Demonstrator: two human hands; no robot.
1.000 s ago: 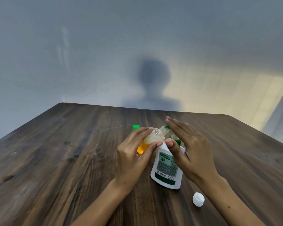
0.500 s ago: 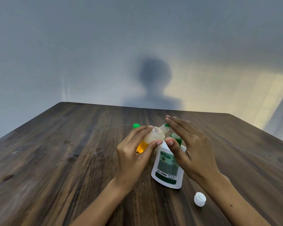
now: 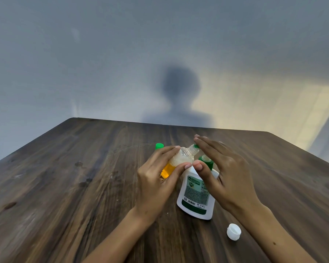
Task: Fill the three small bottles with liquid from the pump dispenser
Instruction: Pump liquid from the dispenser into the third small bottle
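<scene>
Nothing has shifted since before: the left hand (image 3: 156, 179) grips the tilted small bottle (image 3: 179, 160), the flat-fingered right hand (image 3: 222, 171) presses the table-standing "ORIGINAL"-labelled pump dispenser (image 3: 196, 196).

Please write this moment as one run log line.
left hand: holds tilted bottle | right hand: flat over dispenser | cap: on table

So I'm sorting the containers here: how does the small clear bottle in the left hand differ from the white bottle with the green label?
The small clear bottle is see-through, showing orange liquid at its low end; the white bottle is opaque with a green label. The small clear bottle is tilted in the air, gripped by the left hand; the white bottle stands on the table. The white bottle looks larger. Both appear to be plastic.
</scene>
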